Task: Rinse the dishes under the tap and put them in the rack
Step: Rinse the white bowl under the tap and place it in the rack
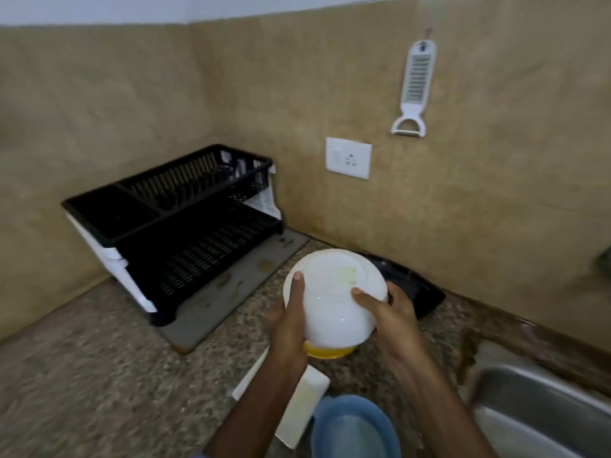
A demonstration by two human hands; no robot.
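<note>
- A round blue dish (pixel 355 428) is lying at the near edge of the speckled granite worktop (pixel 99 375), its smooth face looking paler toward the middle.
- Just to its left, a flat white rectangular slab (pixel 302 404) with rounded corners is resting on the worktop; what it is cannot be told.
- At the near right, the brushed steel sink (pixel 542 411) is showing one curved corner of its basin.
- The left hand (pixel 287 322) is gripping the white bowl (pixel 334 302) from its left side, with the thumb lying up along the wall toward the base.
- The right hand (pixel 386 312) is gripping the same bowl from the right, with the thumb pressing on the wall and the fingers curling behind it.
- The bowl is being held in the air above the worktop, between sink and rack, with its base turned toward the camera. It is glossy, smooth and rounded, with a raised foot ring and a faint yellowish square patch on the base.
- A yellow band (pixel 330 352) is showing under the bowl's lower edge; whether it is a rim or another dish cannot be told.
- Behind the bowl, a shiny black tray (pixel 416 285) is lying by the wall.
- Farther left, the black plastic dish rack (pixel 185 213), with an upper basket, a slotted lower tray and white side panels, is standing on a flat grey mat (pixel 238 292) in the corner.
- On the mottled beige wall (pixel 496 160), a white socket plate (pixel 348 158) is sitting flush, and a long white slotted grater (pixel 415 87) is hanging above it.
</note>
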